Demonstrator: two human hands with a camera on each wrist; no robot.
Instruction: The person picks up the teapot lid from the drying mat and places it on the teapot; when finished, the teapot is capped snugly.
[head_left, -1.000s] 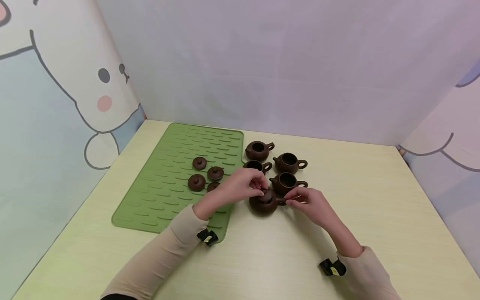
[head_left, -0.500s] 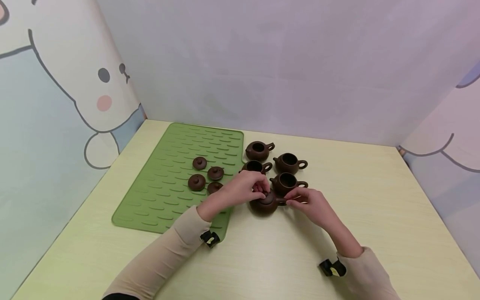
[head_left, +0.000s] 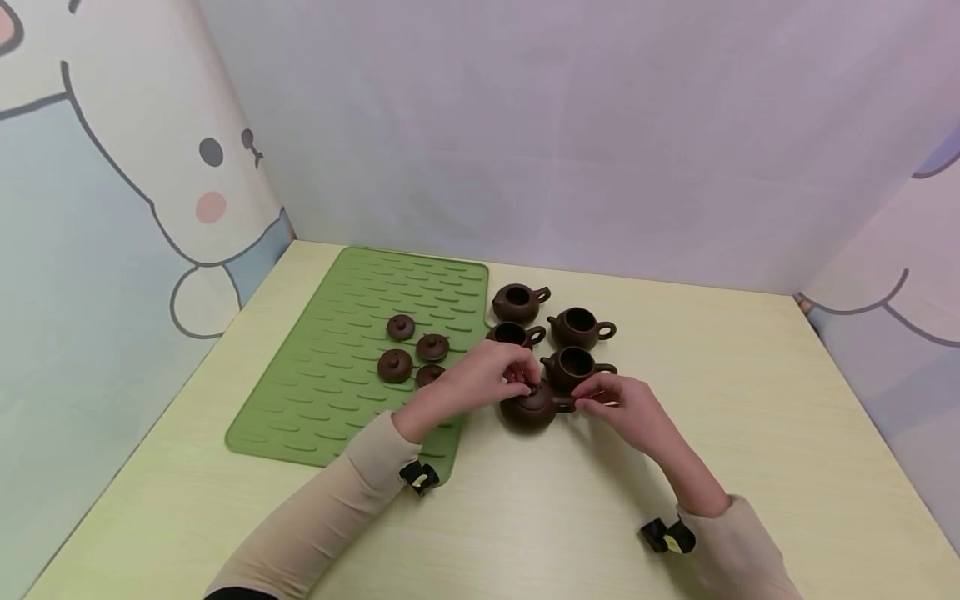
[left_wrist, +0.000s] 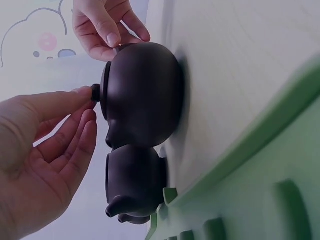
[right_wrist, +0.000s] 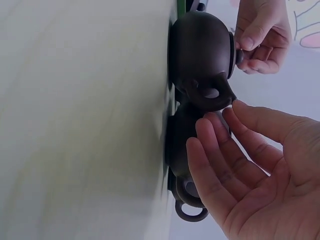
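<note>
A dark brown teapot [head_left: 527, 418] stands upright on the table, at the near end of a group of similar lidless pots. Its lid [left_wrist: 104, 91] covers the mouth and looks level in the left wrist view. My left hand [head_left: 486, 375] pinches the knob [left_wrist: 95, 93] of that lid between thumb and fingers. At the teapot's other side, my right hand [head_left: 628, 414] holds the tip of the handle [right_wrist: 226, 92] between thumb and forefinger. The remaining right fingers extend loosely beside the neighbouring pot [head_left: 576, 367].
Several loose lids [head_left: 394, 365] lie on a green ridged mat [head_left: 315, 392] to the left. Behind the teapot stand more open pots [head_left: 517, 302], close together near the mat's right edge. Bare tabletop [head_left: 750, 400] extends to the right.
The lid, tilted over the teapot's mouth a second ago, has come down level onto it. My left hand shifted slightly right with it. My right hand has stayed at the handle.
</note>
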